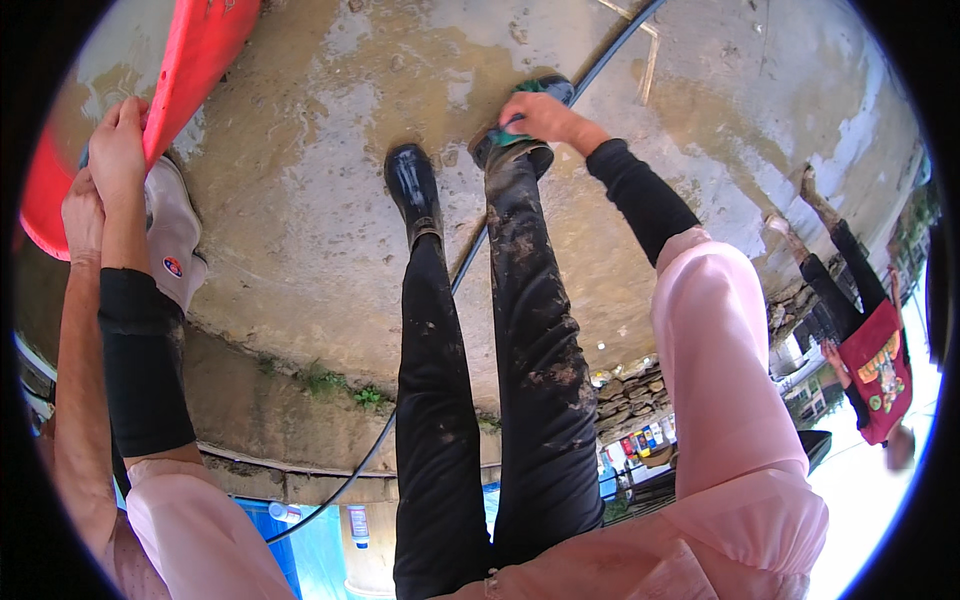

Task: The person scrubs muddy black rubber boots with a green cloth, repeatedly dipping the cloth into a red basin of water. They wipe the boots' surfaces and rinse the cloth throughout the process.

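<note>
My right hand [546, 116] grips a green scrubber [525, 136], its fibres spread under my fingers, with a dark stick-like end showing beside them. It presses against the muddy black rubber boot [556, 87] on my right foot. My other black boot [413, 187] looks wet and stands on the ground. At the left, my left hand [124, 142] is curled at the edge of a large red plastic object [196, 67], whose full shape is cut off. Another person's hand [82, 214] lies just beside it, partly covered by mine.
Wet, muddy concrete [337, 247] spreads around my feet. A black hose [472, 251] runs behind my legs. A co-worker's white boot [171, 232] stands at left. Bottles [358, 525] stand below a concrete ledge [277, 405]. Another person [877, 367] is at far right.
</note>
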Motion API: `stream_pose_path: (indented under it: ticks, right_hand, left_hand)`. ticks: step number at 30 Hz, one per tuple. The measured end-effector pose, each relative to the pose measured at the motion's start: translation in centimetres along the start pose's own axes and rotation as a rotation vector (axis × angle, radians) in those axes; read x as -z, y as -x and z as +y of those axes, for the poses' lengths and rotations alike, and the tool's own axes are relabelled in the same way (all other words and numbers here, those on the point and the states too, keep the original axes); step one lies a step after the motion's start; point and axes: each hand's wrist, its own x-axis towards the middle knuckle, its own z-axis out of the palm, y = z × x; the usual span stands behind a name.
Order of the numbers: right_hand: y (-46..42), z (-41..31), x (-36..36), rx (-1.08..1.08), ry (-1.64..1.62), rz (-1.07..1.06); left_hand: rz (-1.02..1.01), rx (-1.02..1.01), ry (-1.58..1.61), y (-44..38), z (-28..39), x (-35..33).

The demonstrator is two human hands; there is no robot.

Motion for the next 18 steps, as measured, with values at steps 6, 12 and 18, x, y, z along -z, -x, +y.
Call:
stream_pose_path:
  ticks: [6,12,18]
  right_hand:
    - [-1.6,-4.1,-1.5,-0.194,0.317,-0.219]
    - [2.5,0.9,2.3,-0.272,0.031,-0.143]
    - [3.9,-0.7,1.1,-0.205,-0.084,-0.047]
  left_hand:
    - [0.047,-0.035,-0.037,0.3,0.0,0.2]
    - [0.043,-0.024,0.007,0.5,0.3,0.2]
    - [0.05,0.004,-0.035,0.8,0.6,0.2]
